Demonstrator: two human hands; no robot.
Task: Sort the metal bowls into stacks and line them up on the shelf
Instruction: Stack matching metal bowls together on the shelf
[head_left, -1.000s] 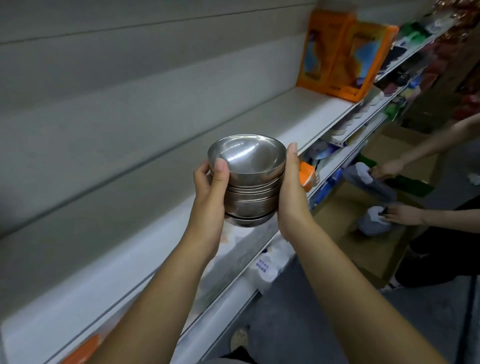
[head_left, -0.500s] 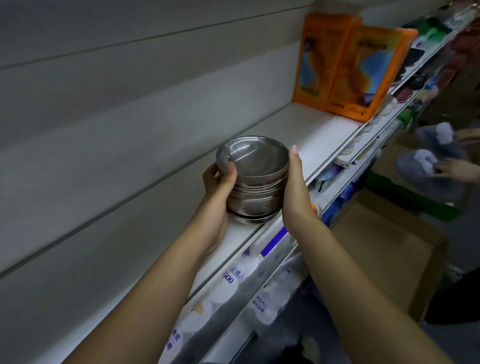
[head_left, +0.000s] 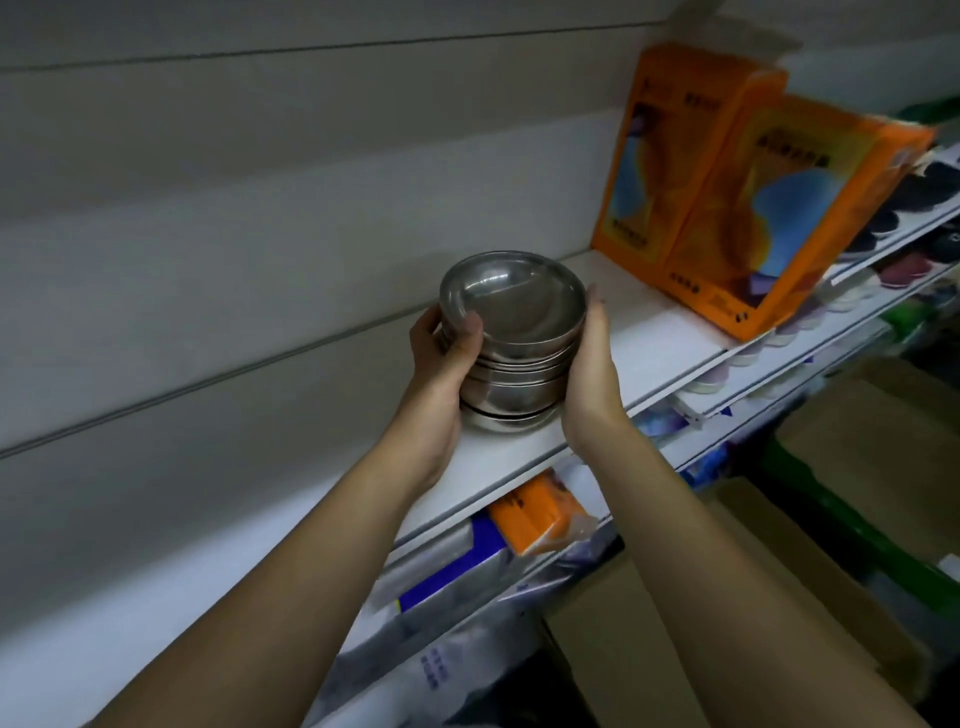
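Bowl stack sits on white shelf, near front edge. Left hand and right hand clasp stack sides. Advice: confirm base flat, slide back, clear of orange boxes, then release evenly.

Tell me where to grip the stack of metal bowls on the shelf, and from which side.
Grip the stack of metal bowls by its curved side walls, one palm on each side, as the left hand and right hand do now. Nested rims give no single handle.
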